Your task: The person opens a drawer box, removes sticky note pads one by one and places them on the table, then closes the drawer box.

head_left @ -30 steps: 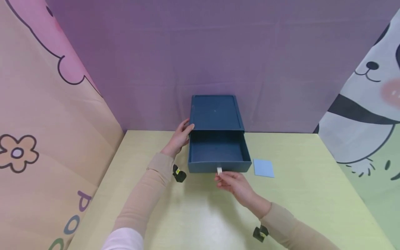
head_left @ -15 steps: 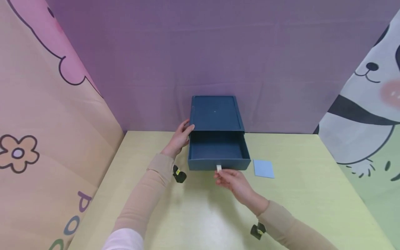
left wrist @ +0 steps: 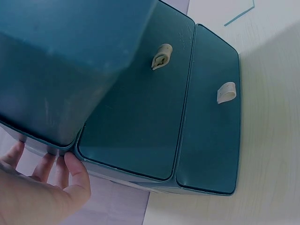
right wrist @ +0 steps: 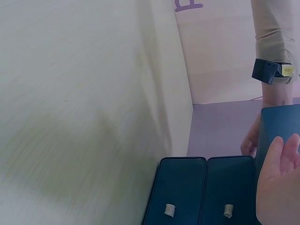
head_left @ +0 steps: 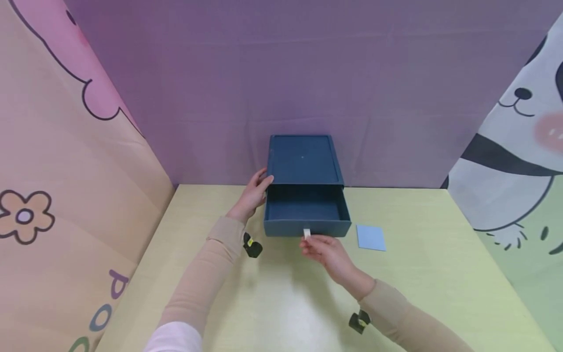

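A dark blue cabinet (head_left: 303, 159) stands against the back cloth, its top drawer (head_left: 281, 229) partly out with a bare inside. My left hand (head_left: 252, 195) steadies the cabinet's left side, thumb at the front top corner; in the left wrist view, its fingertips (left wrist: 77, 168) press the side wall near the front edge. At the drawer's front, my right hand (head_left: 330, 256) pinches a small whitish pull tab (head_left: 307, 233) between thumb and fingers. Two lower drawers, each with a cream loop pull (left wrist: 162, 56), are closed in the left wrist view.
A light blue square sheet (head_left: 371, 237) lies on the pale table (head_left: 422, 274), right of the drawer. Purple cloth (head_left: 308, 73) hangs close behind the cabinet, with printed cloths at both sides. A black wrist device (head_left: 252, 244) is by the left sleeve.
The top drawer has slid a little way back into the cabinet, and my right hand has moved forward with its tab. My left hand and the cabinet have stayed put.
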Available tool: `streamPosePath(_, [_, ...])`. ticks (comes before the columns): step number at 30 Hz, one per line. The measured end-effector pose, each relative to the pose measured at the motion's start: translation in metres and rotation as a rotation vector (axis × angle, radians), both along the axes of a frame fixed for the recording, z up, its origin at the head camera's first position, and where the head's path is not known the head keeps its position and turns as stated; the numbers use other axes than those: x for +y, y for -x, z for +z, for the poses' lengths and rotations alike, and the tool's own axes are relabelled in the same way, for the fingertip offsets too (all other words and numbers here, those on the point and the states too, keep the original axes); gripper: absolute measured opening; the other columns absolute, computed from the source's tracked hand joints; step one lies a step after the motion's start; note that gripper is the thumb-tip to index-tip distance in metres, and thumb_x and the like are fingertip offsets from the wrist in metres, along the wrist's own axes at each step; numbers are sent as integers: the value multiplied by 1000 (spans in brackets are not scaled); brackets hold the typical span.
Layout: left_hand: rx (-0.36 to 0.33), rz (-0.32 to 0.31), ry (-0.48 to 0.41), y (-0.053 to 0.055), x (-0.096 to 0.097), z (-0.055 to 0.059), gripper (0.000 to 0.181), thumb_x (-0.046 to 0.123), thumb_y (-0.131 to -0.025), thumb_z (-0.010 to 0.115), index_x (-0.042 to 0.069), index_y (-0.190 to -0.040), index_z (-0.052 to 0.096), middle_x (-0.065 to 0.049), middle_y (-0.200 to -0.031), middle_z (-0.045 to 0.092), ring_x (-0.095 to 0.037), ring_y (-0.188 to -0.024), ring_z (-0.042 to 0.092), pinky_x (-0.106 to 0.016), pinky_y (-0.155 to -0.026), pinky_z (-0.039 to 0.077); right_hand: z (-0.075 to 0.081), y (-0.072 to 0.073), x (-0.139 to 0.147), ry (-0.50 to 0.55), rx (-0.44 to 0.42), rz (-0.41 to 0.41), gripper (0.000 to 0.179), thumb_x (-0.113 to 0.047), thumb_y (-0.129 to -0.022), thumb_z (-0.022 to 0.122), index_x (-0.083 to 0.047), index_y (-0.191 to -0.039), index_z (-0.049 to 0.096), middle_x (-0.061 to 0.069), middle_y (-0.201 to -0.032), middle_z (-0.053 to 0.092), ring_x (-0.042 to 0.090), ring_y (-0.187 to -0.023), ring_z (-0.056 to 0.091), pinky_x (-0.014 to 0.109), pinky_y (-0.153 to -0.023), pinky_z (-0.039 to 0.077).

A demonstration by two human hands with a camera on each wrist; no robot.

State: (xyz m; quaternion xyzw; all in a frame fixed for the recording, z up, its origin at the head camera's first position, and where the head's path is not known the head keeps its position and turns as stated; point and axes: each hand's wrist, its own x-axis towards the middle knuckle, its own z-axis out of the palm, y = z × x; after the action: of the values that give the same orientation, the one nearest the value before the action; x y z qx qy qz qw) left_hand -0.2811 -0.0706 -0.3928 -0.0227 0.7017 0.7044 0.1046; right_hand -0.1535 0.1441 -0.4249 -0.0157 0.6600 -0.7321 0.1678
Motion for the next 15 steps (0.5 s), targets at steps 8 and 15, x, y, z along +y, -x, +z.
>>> streamPosePath(8, [6,0,-6,0,0,-1,58,37,-99,48,24,-150,25,-10,-153,28,-29,-140,28,-54,-110,29,4,3,-4,28,-2,-19,36,-7,-96,50,22,-117,50,3,-91,68,7,-79,65,24,-81,54])
streamPosePath(15, [7,-4,-7,0,0,-2,58,37,-99,48,23,-150,25,-11,-153,27,-29,-141,28,-55,-110,29,4,4,-5,41,-6,-19,34,-7,-96,50,21,-116,52,3,-91,68,9,-80,65,25,-82,54])
